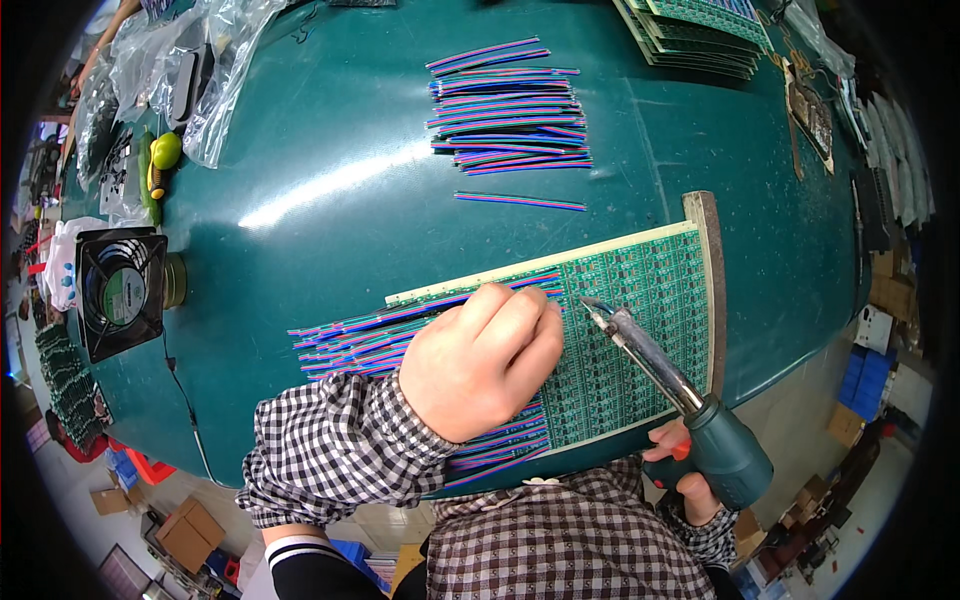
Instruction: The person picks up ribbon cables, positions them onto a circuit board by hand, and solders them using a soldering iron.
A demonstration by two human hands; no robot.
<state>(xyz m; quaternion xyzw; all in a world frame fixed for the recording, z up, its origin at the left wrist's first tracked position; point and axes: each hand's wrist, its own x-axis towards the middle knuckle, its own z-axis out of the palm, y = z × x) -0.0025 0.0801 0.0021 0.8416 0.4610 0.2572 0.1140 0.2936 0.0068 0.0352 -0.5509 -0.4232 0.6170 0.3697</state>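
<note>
A large green circuit board panel (640,300) with pale edge strips lies before me, rows of small components across it. Several striped multicolour ribbon wires (345,335) run onto its left part. My left hand (485,360) rests over these wires, fingers curled and closed on a ribbon wire near the upper edge; the fingertips are partly hidden. In my right hand (690,470) is a green soldering gun (735,450) with a red trigger. Its long metal barrel points up and left, and the tip is just right of my left fingertips, over the board.
A pile of ribbon wires (510,115) lies farther away, with one single wire (520,201) nearer. A grey bar (710,290) borders the panel's right side. A fan (122,290) stands at left, plastic bags (215,80) behind it. Stacked circuit boards (695,40) sit far right.
</note>
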